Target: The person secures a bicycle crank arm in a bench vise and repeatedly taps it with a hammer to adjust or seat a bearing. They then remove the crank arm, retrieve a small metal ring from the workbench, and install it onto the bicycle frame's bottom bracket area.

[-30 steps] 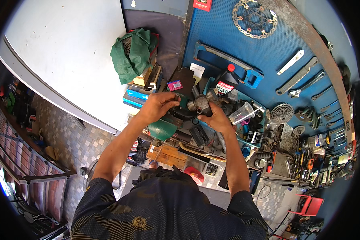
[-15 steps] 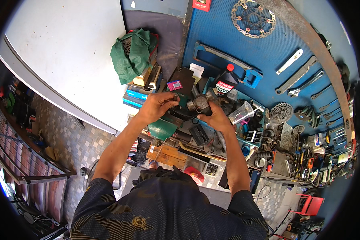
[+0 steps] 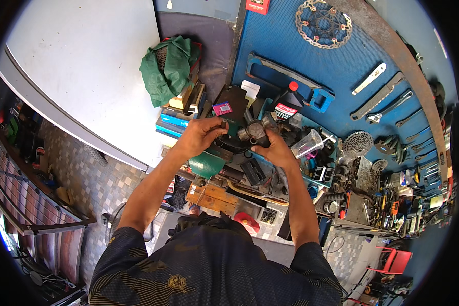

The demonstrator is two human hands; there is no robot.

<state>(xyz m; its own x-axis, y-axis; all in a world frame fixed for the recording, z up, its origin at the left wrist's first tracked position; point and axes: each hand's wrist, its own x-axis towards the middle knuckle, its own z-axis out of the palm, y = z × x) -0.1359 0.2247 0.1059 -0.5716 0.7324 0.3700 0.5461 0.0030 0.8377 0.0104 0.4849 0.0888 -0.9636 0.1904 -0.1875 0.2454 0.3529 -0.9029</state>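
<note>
My left hand [image 3: 199,136] is closed, thumb and forefinger pinching a small dark piece [image 3: 224,125] over the bench. To its right my right hand [image 3: 274,149] is closed around the end of a dark part [image 3: 262,140]; its exact kind is hard to make out. Right beside that hand is a grey metal piece with rounded ends [image 3: 254,130]. A black curved part [image 3: 232,146] lies low between both hands, partly hidden. Below my left hand shows a green rounded metal body [image 3: 207,164].
A black bottle with a red cap [image 3: 292,94] and a clear plastic cup [image 3: 307,144] stand among loose parts. A hacksaw [image 3: 283,74] and wrenches [image 3: 377,96] hang on the blue panel. Stacked boxes with a green cloth [image 3: 168,71] are at left.
</note>
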